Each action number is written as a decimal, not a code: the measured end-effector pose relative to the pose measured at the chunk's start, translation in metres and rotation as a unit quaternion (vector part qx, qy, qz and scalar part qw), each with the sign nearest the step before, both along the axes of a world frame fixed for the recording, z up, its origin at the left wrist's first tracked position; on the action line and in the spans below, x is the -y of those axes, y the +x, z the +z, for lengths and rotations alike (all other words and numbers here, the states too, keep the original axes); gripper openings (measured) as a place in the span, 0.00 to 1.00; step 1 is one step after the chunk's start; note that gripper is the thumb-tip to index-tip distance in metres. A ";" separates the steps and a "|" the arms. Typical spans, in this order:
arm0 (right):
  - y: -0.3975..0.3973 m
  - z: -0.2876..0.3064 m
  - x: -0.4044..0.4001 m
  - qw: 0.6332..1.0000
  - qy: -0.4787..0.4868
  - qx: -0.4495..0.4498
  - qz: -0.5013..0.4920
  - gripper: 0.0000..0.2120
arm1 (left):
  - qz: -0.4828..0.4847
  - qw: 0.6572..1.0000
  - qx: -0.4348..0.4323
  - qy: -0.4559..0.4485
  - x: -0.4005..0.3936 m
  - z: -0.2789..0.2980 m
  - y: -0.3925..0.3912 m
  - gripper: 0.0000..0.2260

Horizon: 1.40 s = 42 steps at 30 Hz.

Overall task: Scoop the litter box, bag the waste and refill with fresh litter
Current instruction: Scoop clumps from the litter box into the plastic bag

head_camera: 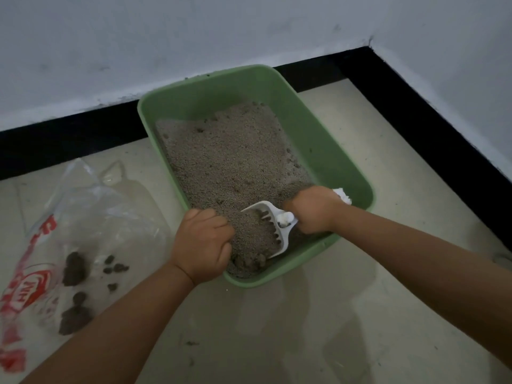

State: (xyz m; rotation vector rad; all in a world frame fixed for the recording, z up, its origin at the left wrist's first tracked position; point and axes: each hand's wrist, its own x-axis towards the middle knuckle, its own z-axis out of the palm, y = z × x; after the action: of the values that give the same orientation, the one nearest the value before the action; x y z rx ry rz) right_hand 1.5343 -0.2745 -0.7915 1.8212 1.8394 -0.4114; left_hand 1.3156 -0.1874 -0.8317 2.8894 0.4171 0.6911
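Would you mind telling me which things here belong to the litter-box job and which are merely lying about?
Part of the job:
- green litter box, holding grey litter
- white scoop, gripped by the right hand
- left hand at the box's near rim
- clear plastic bag with dark waste clumps on it

Lying about:
- small dark specks on the floor tiles

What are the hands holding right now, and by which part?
The right hand grips the white litter scoop by its handle. The left hand is closed on the near rim of the green litter box.
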 end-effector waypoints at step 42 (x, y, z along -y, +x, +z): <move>-0.040 0.037 0.054 0.853 0.248 -0.235 -0.394 0.14 | -0.009 0.999 -0.008 -0.042 0.010 0.003 -0.018 0.10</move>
State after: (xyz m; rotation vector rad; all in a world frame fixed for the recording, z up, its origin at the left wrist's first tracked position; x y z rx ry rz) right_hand 1.4946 -0.3287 -0.7546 3.0604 1.4521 -0.7778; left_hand 1.2978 -0.1971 -0.8291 2.8177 0.4112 0.6315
